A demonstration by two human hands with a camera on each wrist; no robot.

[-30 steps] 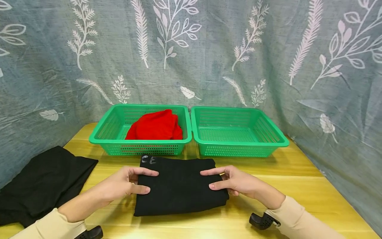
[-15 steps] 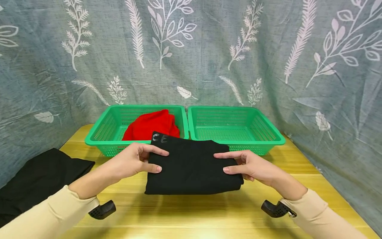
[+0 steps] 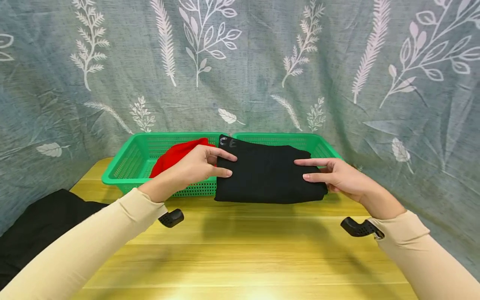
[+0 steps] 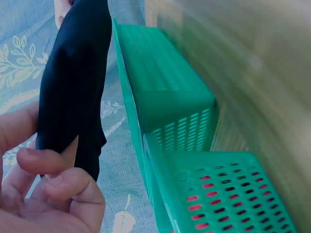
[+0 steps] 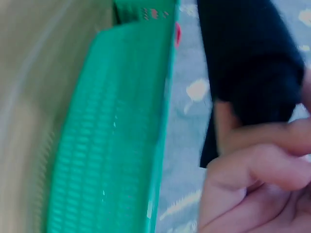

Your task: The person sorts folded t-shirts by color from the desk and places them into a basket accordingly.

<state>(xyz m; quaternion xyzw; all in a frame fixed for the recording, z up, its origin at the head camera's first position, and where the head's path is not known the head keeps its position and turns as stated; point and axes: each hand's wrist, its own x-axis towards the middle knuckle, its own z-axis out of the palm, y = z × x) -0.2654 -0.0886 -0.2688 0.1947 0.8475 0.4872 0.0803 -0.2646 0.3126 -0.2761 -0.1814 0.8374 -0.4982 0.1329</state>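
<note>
A folded black garment (image 3: pixel 268 175) with pale lettering at its far left corner hangs in the air over the front of the right green basket (image 3: pixel 318 143). My left hand (image 3: pixel 200 164) grips its left edge, thumb and index finger on top and other fingers beneath. At the opposite edge, my right hand (image 3: pixel 337 177) holds it the same way. Both wrist views show the fingers curled under the black cloth (image 4: pixel 73 77), clear of the basket walls. The garment hides much of the right basket.
In the left green basket (image 3: pixel 127 158) lies a red cloth (image 3: pixel 176 155), partly behind my left hand. Another black cloth (image 3: pixel 41 225) is spread at the table's left side. A patterned curtain (image 3: pixel 255 62) hangs behind the baskets, which stand at the back of the wooden table (image 3: pixel 240 258).
Both hands have lifted the folded black garment off the table and carried it forward and to the right, up to the right basket. The view has shifted slightly right.
</note>
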